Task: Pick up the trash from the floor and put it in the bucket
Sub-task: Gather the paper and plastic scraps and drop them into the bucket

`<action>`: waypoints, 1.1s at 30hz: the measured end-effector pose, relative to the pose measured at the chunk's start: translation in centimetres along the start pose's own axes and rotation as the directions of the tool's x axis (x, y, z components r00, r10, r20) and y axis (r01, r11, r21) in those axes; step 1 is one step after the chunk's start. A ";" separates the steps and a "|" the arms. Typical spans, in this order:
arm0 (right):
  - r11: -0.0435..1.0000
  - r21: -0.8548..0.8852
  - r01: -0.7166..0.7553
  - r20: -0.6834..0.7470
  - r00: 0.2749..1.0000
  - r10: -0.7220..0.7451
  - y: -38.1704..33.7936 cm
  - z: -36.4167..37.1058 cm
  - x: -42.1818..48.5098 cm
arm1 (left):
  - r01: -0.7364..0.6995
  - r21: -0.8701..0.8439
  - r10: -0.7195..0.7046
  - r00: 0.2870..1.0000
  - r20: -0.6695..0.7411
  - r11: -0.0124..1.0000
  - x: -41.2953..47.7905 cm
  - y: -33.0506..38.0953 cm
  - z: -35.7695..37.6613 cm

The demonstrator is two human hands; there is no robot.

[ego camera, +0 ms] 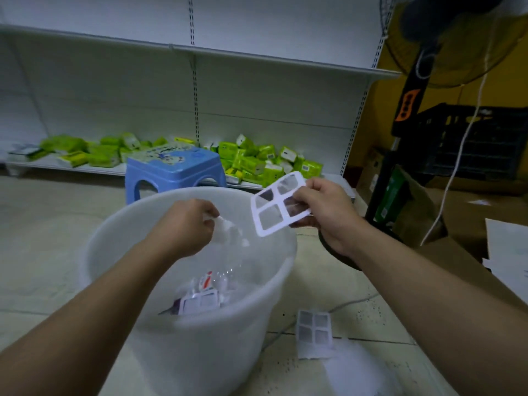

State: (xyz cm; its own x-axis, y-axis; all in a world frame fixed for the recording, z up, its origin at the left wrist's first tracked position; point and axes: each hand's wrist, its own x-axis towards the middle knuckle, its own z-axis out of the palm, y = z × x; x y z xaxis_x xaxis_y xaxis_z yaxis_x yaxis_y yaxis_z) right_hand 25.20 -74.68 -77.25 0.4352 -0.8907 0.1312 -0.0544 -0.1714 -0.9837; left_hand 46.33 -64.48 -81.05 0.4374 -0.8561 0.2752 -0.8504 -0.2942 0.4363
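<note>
A translucent white bucket (120, 224) stands on the floor in front of me, with several wrappers and a white frame piece lying at its bottom. My left hand (187, 227) hovers over the bucket's mouth and pinches a crumpled clear plastic wrapper (233, 234). My right hand (325, 210) is above the bucket's right rim and grips a white four-pane mesh frame (278, 205) by its right edge. Another four-pane mesh piece (314, 331) lies on the floor just right of the bucket, on a white sheet.
A blue plastic stool (174, 170) stands behind the bucket. Green tissue packs (251, 162) cover the low white shelf. At right are a standing fan's black pole (388, 167), cardboard boxes (463, 212), a black crate and a white cord.
</note>
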 end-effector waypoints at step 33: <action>0.224 -0.639 -0.735 -0.503 0.621 0.601 29.1 -36.9 -29.6 | -0.369 -0.304 0.475 0.608 0.636 0.878 -20.4 30.8 32.8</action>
State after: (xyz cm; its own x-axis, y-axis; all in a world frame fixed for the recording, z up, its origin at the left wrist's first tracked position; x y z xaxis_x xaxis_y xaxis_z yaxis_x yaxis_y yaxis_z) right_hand -22.39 -68.84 -105.23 -0.2146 -0.8679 -0.4479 -0.9069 0.3474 -0.2385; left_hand 1.61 -69.99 -101.33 -0.3246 -0.9304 -0.1705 -0.8192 0.1864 0.5425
